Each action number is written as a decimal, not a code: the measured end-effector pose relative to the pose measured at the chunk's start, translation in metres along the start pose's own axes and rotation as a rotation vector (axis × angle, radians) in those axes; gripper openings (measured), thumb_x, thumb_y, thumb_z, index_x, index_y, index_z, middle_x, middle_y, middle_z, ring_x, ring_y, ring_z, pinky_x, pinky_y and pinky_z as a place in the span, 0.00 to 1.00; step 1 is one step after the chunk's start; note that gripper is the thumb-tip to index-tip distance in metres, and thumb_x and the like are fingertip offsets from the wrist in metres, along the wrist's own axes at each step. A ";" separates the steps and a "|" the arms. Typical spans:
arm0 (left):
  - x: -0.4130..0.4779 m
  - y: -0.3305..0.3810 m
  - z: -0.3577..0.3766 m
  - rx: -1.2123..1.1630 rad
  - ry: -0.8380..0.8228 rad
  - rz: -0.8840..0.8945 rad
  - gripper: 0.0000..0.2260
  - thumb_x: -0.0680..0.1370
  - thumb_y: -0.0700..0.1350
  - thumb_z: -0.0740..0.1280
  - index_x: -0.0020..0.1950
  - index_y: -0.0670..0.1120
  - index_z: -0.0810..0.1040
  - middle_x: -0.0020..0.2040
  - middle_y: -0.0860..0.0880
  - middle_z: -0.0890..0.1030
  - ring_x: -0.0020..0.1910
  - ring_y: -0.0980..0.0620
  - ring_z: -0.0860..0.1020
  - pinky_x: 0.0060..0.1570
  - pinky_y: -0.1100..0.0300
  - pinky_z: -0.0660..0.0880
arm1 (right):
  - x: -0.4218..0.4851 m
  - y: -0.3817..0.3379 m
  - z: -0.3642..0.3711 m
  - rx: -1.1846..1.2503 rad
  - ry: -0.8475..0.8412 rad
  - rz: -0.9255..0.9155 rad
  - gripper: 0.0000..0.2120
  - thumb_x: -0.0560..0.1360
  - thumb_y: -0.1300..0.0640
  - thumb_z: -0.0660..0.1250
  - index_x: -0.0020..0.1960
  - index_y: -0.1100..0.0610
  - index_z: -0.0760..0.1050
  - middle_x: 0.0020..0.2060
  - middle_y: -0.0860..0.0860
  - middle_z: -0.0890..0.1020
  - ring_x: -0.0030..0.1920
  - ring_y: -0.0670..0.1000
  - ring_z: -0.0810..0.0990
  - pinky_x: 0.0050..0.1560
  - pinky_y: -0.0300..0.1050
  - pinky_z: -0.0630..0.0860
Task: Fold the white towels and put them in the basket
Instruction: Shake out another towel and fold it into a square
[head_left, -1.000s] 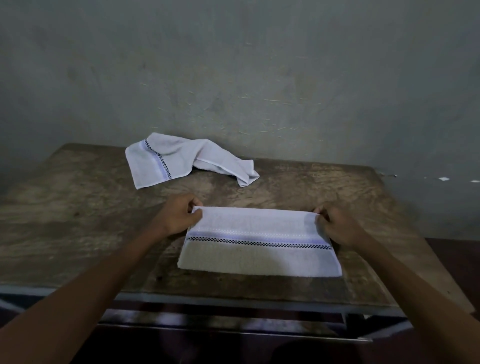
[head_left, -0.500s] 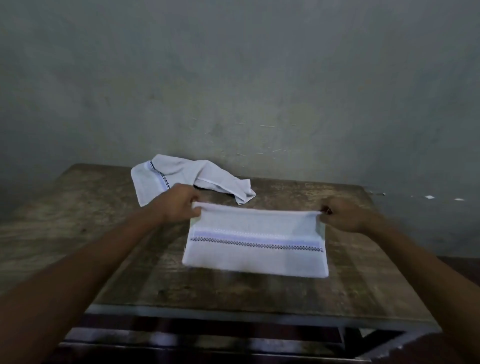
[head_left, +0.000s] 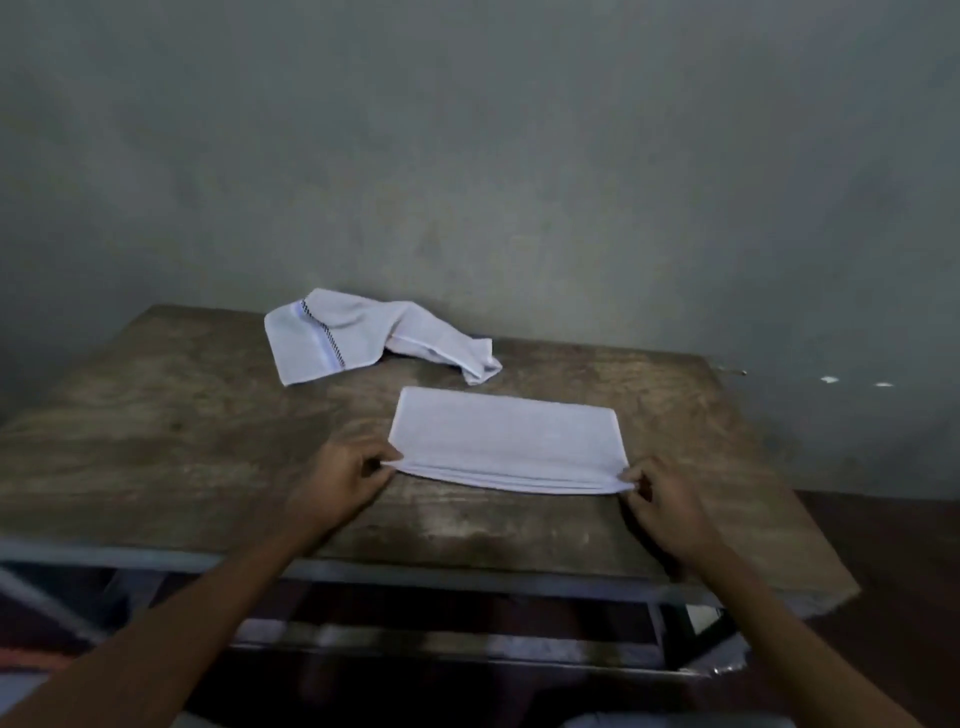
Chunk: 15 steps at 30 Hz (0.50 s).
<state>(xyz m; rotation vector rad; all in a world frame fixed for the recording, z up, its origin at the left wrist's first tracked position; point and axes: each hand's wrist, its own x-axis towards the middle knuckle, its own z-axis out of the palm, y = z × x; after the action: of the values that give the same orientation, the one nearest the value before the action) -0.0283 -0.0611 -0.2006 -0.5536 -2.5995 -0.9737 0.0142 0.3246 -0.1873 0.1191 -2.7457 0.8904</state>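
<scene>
Folded towel (head_left: 506, 439): white, flat — I see layered edges at 6 o'clock.
Left hand (head_left: 340, 480): pinching its near-left corner.
Right hand (head_left: 662, 501): pinching the near-right corner.
Table (head_left: 156, 447): bare wood toward 9 o'clock.

A folded towel (head_left: 506, 439) lay flat on the table (head_left: 156, 441), right of its middle. Behind it and to the left, near the table's far edge, a crumpled towel (head_left: 374, 338) lay loose (the two just apart at their nearest corners). The left hand (head_left: 343, 478) pinched the folded towel's near left corner, the right hand (head_left: 662, 501) its near right corner. A wall (head_left: 467, 156) stood behind the table.
</scene>
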 end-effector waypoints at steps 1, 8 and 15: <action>-0.010 -0.004 0.007 -0.019 0.000 -0.011 0.08 0.69 0.43 0.69 0.46 0.45 0.84 0.45 0.51 0.84 0.46 0.61 0.78 0.49 0.65 0.74 | -0.009 0.011 0.009 0.009 0.010 0.018 0.14 0.69 0.69 0.69 0.39 0.50 0.71 0.37 0.52 0.77 0.39 0.53 0.76 0.39 0.37 0.63; -0.018 -0.011 -0.005 0.035 -0.136 0.067 0.09 0.70 0.50 0.66 0.46 0.49 0.82 0.45 0.53 0.82 0.44 0.56 0.81 0.48 0.60 0.75 | -0.030 0.023 0.005 0.032 -0.032 0.036 0.09 0.67 0.69 0.73 0.40 0.57 0.76 0.39 0.53 0.74 0.40 0.49 0.74 0.43 0.27 0.67; 0.016 0.035 0.021 0.186 0.048 -0.015 0.14 0.71 0.54 0.58 0.48 0.51 0.79 0.49 0.53 0.80 0.51 0.51 0.77 0.53 0.57 0.66 | 0.012 -0.021 0.024 0.035 0.120 0.107 0.09 0.71 0.51 0.61 0.33 0.52 0.67 0.36 0.55 0.74 0.39 0.54 0.74 0.40 0.49 0.70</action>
<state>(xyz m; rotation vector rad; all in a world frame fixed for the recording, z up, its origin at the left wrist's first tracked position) -0.0295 -0.0191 -0.1895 -0.4578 -2.6187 -0.7290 0.0006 0.2940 -0.1909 -0.0737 -2.6463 0.9412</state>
